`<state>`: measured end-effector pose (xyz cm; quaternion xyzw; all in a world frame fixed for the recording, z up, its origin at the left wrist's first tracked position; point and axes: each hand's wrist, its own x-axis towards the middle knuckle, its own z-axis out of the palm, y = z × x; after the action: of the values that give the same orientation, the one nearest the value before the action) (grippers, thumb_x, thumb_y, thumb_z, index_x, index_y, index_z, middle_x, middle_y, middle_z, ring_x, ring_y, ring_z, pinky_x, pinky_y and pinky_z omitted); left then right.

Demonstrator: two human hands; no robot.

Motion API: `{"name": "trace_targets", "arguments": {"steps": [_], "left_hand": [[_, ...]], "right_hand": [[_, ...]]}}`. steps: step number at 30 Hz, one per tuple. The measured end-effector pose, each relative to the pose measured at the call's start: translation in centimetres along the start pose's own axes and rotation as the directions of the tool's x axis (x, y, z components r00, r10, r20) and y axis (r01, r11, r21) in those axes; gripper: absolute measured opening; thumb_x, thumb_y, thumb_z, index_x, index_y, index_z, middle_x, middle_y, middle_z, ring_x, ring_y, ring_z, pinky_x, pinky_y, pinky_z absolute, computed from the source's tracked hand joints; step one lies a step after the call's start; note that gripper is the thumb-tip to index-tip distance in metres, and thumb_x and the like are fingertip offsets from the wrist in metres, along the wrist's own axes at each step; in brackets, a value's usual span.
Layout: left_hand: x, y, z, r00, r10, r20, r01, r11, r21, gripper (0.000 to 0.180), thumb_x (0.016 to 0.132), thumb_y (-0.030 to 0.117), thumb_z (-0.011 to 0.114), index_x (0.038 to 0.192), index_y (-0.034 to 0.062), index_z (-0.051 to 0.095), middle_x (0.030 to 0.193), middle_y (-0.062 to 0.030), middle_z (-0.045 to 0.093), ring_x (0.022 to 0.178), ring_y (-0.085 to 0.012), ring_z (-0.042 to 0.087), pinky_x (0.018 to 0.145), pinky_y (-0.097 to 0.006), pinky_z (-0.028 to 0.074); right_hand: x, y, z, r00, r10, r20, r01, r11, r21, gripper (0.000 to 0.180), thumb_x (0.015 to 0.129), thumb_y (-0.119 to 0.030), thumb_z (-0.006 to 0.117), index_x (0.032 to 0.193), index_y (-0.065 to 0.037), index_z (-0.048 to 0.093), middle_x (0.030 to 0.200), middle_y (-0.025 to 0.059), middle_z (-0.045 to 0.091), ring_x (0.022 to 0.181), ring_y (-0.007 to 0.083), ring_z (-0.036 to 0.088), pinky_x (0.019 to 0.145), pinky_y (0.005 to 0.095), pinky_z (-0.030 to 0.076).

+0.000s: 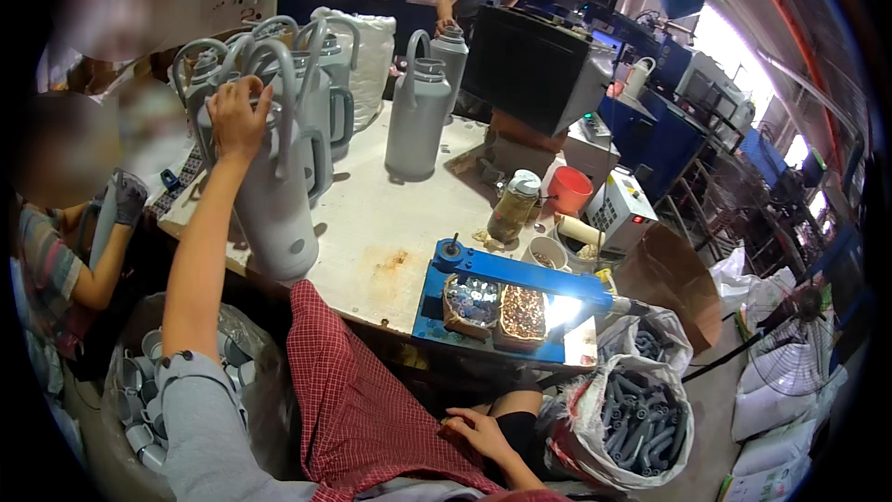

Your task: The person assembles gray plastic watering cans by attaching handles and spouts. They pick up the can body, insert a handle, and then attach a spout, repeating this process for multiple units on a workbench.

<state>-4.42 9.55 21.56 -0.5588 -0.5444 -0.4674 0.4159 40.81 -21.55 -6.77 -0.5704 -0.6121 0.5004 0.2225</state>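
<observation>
My left hand (240,118) reaches up to the top of a tall grey plastic jug (274,214), its fingers curled over the rim beside the hoop handle. The jug stands upright at the table's near left edge. More grey jugs (339,107) with hoop handles crowd behind it, some with a side grip as well. Another grey jug (418,130) stands apart at the middle back of the table. In my lap, on the red checked apron (358,390), my right hand (478,432) lies with loosely stretched fingers and nothing visible in it.
On the white table (358,223) sit a blue lamp fixture (520,274), a jar (514,207), a red cup (569,188) and a control box (621,209). Sacks of grey tubular parts (641,418) and a bag of grey pieces (139,400) flank me. Two people work nearby.
</observation>
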Motion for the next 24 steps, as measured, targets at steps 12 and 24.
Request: {"name": "trace_targets", "arguments": {"steps": [12,24], "left_hand": [[-19.9,-0.8,0.9,0.489,0.592,0.641,-0.816,0.569,0.097,0.043,0.086,0.036,0.054,0.121,0.0122,0.058,0.147,-0.0035,0.038,0.142,-0.0185,0.021,0.117,-0.051,0.007],[-20.7,-1.8,-0.1,0.686,0.173,0.707,-0.197,0.979,-0.048,0.069,0.084,0.039,0.064,0.141,0.0151,0.035,0.153,-0.0060,0.022,0.142,-0.0250,0.020,0.113,-0.053,0.019]], "right_hand": [[2.7,-0.7,1.9,0.985,-0.097,0.143,0.111,0.989,-0.094,0.037,0.090,-0.021,0.062,0.120,0.000,0.059,0.094,0.0117,0.070,0.089,0.0191,0.067,0.080,0.0283,0.050],[2.7,-2.0,1.6,0.963,-0.042,0.267,0.094,0.978,-0.186,0.035,0.089,-0.019,0.062,0.118,0.002,0.059,0.094,0.0117,0.069,0.089,0.0242,0.067,0.081,0.0308,0.050]]}}
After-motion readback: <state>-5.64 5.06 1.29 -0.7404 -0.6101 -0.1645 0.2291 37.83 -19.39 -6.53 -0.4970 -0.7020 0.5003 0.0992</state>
